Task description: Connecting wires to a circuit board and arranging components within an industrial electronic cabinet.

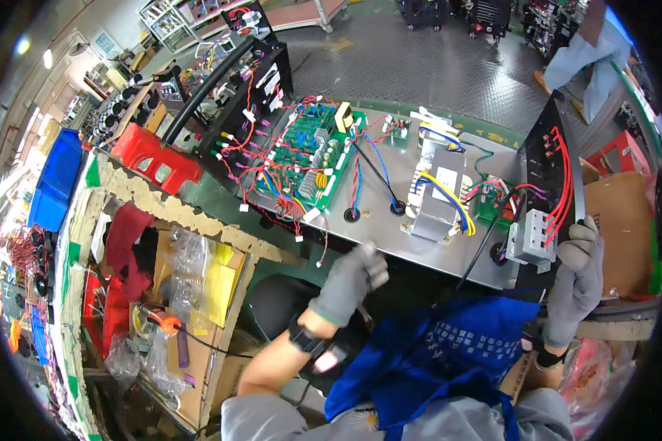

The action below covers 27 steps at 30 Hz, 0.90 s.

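Note:
In front of me lies an open metal chassis (pixel 382 239) with a green circuit board (pixel 305 158), a transformer (pixel 439 192) and many coloured wires. My left hand (pixel 351 283), in a grey glove, hovers by the chassis's near edge. Its fingers are loosely bent and apart, with nothing visible in them. At the right end stands a black end panel (pixel 541 158) carrying red wires (pixel 564 184) and a white circuit breaker (pixel 533 241). My right hand (pixel 579 268), gloved too, has its fingers curled at the panel's near edge, beside the breaker.
A red plastic stool (pixel 154 158) and a blue bin (pixel 54 176) are on the left. Below them, a worn shelf holds plastic bags and an orange-handled tool (pixel 168 322). A cardboard box (pixel 621 224) stands right of the panel. Another person's legs (pixel 592 62) show at far right.

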### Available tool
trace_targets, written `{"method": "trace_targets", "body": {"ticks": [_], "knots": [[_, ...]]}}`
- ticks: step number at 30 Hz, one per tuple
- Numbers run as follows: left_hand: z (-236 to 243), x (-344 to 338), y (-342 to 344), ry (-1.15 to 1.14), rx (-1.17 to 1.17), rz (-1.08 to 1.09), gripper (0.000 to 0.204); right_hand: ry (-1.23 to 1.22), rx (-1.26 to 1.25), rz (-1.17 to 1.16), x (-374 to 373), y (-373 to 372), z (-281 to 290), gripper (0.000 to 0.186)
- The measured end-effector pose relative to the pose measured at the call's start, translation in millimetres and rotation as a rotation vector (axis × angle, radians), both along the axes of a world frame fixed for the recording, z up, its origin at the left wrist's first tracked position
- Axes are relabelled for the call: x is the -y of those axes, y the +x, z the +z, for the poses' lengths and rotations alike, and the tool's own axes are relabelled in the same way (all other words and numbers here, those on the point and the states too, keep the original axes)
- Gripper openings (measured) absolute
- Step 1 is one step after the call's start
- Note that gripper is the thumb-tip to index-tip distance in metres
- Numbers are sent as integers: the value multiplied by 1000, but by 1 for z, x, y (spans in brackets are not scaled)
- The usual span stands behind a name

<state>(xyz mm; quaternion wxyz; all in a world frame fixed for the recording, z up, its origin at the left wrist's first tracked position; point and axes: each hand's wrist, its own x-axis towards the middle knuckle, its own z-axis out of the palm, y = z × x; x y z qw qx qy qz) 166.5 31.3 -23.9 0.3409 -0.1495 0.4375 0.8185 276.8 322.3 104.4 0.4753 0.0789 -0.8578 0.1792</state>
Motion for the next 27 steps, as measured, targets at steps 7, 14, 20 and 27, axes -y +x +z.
{"method": "trace_targets", "body": {"ticks": [7,14,20,27], "knots": [[71,-1,-52,-270,-509,-300,38,225,462,202,38,17,98,12],[17,-28,-126,-193,-271,-283,29,293,631,938,96,-74,168,5],[25,-48,-129,-321,-340,-254,24,15,821,648,127,-203,135,18],[12,-49,-124,-332,-478,-34,24,579,725,504,102,-237,28,23]]}}
